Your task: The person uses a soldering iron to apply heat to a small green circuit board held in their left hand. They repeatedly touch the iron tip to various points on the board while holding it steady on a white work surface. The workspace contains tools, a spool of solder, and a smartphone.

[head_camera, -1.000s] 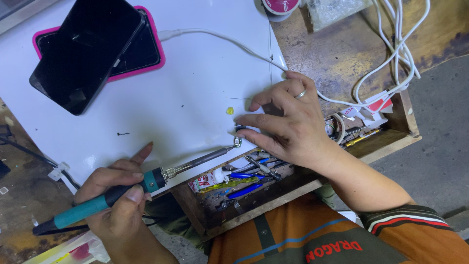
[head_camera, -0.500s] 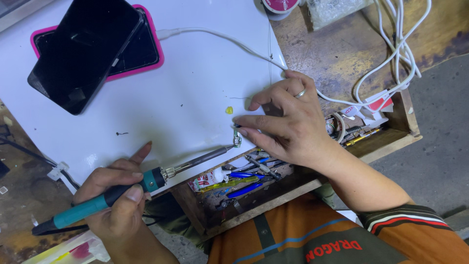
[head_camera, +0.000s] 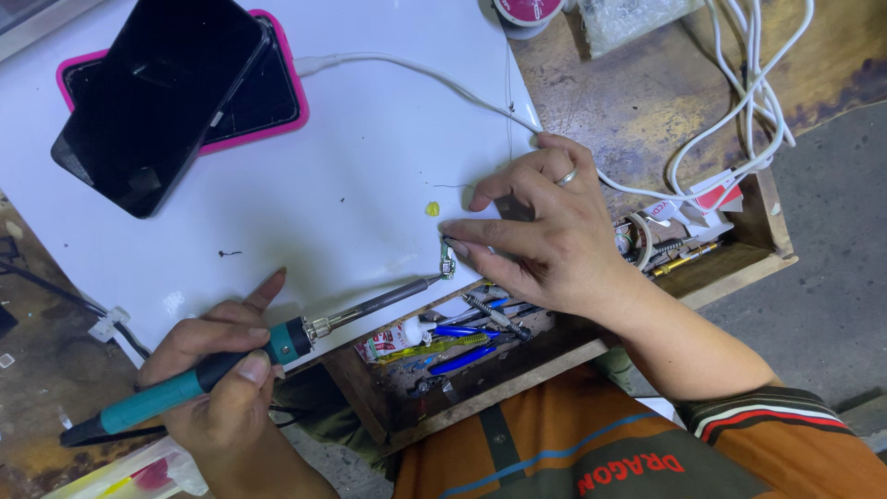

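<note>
- Your white work board [head_camera: 305, 212] ends in a near edge that runs on a slant from lower left to right; a small green circuit board [head_camera: 448, 260] sits right at that edge, just above an open wooden drawer [head_camera: 739, 268].
- The bare middle of the white board, between the phones and your hands, is the widest free area; a tiny yellow blob [head_camera: 431, 209] lies just up and left of the circuit board.
- Your left hand [head_camera: 217, 388] is clenched around the teal handle of a soldering iron [head_camera: 268, 356], thumb on top, low at the left.
- The iron's long axis runs from lower left up to the right; its metal tip points right and touches the circuit board's lower end.
- Your right hand [head_camera: 545, 231], with a ring on one finger, presses its fingertips down on the circuit board, pinning it rather than closing around it.
- Two dark phones [head_camera: 166, 97] are stacked at the upper left, the lower one in a pink case.
- A white cable [head_camera: 416, 69] crosses the board and passes under your right hand.
- The drawer below your right hand holds small tools with blue handles [head_camera: 462, 344], crowding the space under the board's edge.
</note>
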